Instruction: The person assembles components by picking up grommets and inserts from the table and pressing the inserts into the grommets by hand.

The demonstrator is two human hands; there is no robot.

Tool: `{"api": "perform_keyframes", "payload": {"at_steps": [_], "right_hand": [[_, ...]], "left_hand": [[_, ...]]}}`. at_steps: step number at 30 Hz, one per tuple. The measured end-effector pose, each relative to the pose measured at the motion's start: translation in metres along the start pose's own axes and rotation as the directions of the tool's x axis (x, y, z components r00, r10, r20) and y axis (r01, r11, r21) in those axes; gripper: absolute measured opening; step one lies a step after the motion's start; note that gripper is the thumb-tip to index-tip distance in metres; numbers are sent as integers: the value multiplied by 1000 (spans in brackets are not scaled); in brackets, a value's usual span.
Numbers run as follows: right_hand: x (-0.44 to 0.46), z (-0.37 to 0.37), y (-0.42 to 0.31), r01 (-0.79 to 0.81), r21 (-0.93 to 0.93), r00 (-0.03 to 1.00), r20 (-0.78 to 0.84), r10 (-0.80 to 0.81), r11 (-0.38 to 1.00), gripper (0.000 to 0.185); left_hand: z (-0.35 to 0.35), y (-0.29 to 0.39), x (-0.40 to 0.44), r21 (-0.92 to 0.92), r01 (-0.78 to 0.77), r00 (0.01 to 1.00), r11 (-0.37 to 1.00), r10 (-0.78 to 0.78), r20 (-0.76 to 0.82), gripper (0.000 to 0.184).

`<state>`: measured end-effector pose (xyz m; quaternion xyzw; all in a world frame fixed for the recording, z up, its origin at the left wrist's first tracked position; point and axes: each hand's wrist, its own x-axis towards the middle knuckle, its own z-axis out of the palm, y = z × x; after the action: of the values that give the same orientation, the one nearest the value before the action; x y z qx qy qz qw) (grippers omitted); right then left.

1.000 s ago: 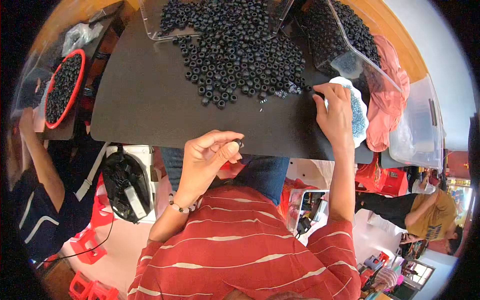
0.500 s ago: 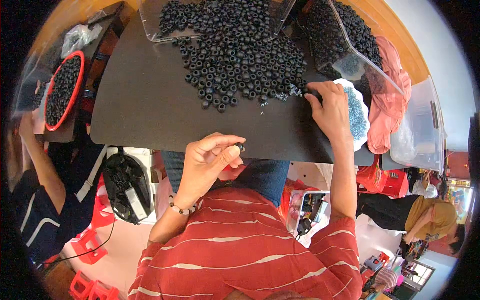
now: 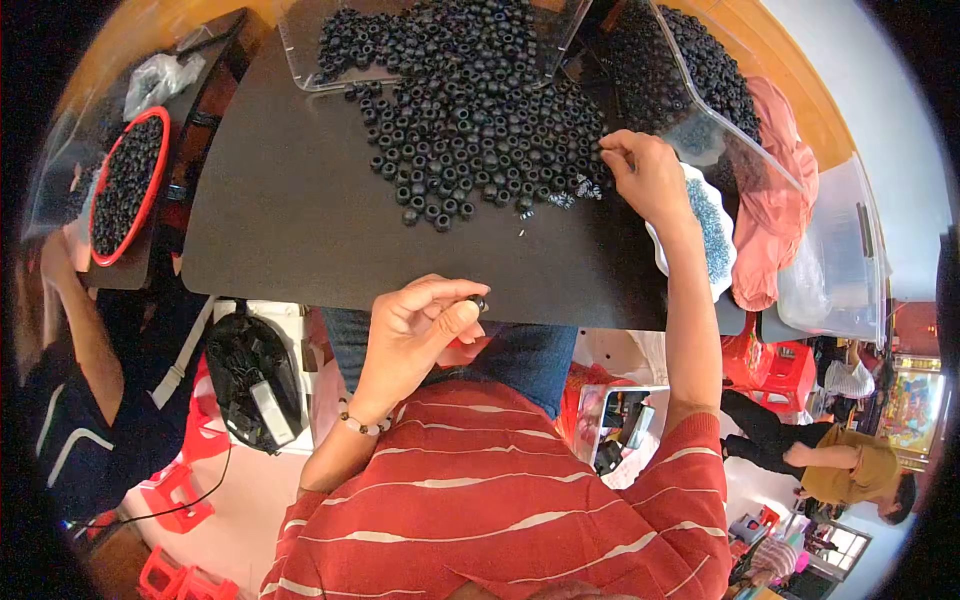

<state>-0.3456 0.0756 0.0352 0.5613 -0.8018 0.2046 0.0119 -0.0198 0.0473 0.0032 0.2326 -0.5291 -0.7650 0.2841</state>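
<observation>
Shifting up and away from the table's near edge: right hand, now at the right edge of the bead pile. Earlier it was lower, beside the white dish. My read: action is at the loose black stock, not the blue beads. Left hand basically unchanged.

Left: thumb and index pinching 1 black bead, just off the table's near edge. Right: fingers curled, thumb and index drawn close together at the pile; can't tell if a bead is between them.

Held bead: dark, rounded, small, partly covered by the fingertips. Pile beads look the same type, rounded with wide holes, many hole-up. The pile runs out of clear bin 1 onto the dark tabletop. Pale bits sit at its lower right edge, 1 stray sliver below.

Dish has a scalloped rim, right forearm passing over its left side. Clear bin 2, also with black beads, is beyond it, pink cloth alongside. Far left: red-rimmed basket of black beads, co-worker's hand near it.
</observation>
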Motion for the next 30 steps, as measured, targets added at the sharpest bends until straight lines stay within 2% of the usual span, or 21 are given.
{"api": "perform_keyframes", "payload": {"at_steps": [1, 4, 13, 19, 22, 30], "right_hand": [[0, -1, -2, -22, 16, 1000, 18, 21, 1000, 13], [2, 3, 4, 42, -22, 999, -10, -42, 999, 12], [4, 11, 10, -47, 31, 999, 29, 46, 998, 13], [3, 12, 13, -18, 62, 1000, 18, 17, 998, 12], [0, 6, 8, -51, 79, 999, 5, 51, 996, 12], [0, -5, -3, -95, 235, 994, -32, 105, 967, 13]], "left_hand": [[0, 0, 0, 5, -2, 1000, 1000, 2, 4, 21], [-1, -1, 0, 3, 10, 1000, 1000, -10, 11, 21], [-2, 0, 0, -15, 24, 999, 1000, -24, 26, 19], [-1, -1, 0, 19, 15, 1000, 1000, -15, 11, 20], [-1, 0, 0, -14, 43, 999, 999, -42, 16, 19], [0, 1, 2, -5, 44, 999, 999, -44, 19, 19]]}}
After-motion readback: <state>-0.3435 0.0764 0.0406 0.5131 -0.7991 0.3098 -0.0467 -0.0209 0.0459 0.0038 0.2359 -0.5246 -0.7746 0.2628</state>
